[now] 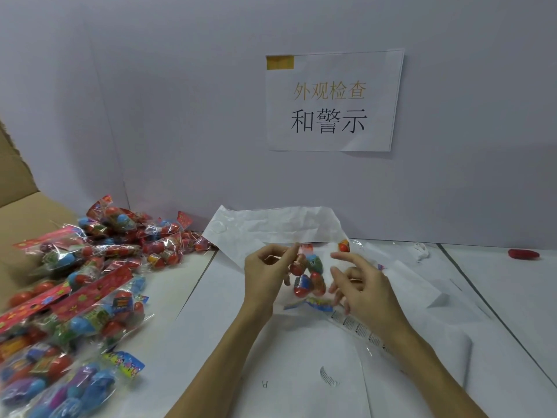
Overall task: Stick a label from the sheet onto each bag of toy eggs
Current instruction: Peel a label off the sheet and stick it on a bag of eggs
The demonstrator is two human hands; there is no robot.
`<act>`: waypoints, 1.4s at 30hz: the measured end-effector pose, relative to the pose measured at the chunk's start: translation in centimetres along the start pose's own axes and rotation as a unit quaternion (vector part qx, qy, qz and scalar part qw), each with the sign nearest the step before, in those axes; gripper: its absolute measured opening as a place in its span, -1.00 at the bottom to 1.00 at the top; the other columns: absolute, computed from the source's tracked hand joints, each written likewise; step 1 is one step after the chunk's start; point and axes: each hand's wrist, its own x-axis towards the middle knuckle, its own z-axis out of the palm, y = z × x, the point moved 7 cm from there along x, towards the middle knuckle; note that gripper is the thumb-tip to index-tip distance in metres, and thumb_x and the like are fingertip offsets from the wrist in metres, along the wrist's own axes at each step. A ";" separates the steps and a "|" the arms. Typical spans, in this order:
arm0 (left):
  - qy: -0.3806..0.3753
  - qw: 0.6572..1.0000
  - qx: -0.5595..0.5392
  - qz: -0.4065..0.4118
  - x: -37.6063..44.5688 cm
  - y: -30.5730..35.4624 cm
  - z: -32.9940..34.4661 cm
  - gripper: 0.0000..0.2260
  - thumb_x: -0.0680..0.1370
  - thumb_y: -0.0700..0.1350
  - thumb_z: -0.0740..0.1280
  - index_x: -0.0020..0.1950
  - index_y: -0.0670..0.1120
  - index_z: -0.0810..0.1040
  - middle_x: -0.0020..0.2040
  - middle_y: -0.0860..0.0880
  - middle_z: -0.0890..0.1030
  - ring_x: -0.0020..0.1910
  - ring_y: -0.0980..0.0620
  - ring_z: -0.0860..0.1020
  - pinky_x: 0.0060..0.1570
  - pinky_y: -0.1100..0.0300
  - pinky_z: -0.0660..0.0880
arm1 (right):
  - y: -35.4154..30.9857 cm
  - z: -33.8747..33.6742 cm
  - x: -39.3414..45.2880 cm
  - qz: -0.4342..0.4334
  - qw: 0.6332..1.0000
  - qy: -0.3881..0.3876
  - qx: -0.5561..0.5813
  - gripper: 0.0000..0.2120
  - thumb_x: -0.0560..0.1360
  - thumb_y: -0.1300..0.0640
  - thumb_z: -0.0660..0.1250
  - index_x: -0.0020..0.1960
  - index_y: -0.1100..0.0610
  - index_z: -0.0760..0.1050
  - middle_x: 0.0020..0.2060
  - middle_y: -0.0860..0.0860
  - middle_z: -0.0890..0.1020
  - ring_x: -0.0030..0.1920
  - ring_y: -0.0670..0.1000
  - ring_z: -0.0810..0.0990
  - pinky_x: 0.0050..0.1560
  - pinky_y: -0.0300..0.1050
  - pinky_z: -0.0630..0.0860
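My left hand [266,274] pinches the bag of toy eggs [307,274]; my right hand [357,285] hovers beside it with fingers loosely spread. The wall sign [333,101] reads "外观检查 和警示".

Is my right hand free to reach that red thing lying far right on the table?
Probably yes: the right hand seems to hold nothing, and only bare white table lies between it and the small red object.

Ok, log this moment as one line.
left hand holds bag above table | right hand beside bag, fingers spread | pile at left
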 end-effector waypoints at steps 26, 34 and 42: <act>-0.132 0.984 0.080 0.090 -0.5 1.0 1.9 -0.85 0.53 0.04 0.54 0.07 0.05 0.76 -0.10 0.04 0.72 -0.15 0.04 0.69 -0.16 0.23 0.63 | 0.0 2.8 -0.8 0.125 0.969 -0.162 0.138 -0.67 0.61 -0.13 0.37 0.20 0.09 0.64 -0.05 0.13 0.77 -0.07 0.20 0.78 -0.12 -0.04 0.65; -0.187 0.980 0.014 -0.071 -1.1 -1.1 3.4 -0.57 0.51 0.13 0.54 0.32 0.02 0.61 0.11 0.01 0.74 0.07 0.07 0.71 0.00 0.31 0.59 | 0.4 2.3 -0.1 0.172 0.895 -0.090 0.402 -0.61 0.58 0.14 0.38 0.37 0.25 0.52 0.22 0.32 0.66 0.22 0.27 0.68 0.27 0.25 0.61; -0.149 0.986 -0.030 -0.062 -0.4 -1.0 2.5 -0.57 0.43 0.00 0.63 0.27 0.11 0.64 0.04 0.03 0.76 0.05 0.02 0.74 0.02 0.21 0.65 | 1.3 1.4 0.2 0.162 0.931 -0.033 0.325 -0.70 0.69 0.08 0.29 0.10 0.26 0.71 0.04 0.29 0.73 0.06 0.29 0.75 -0.01 0.02 0.72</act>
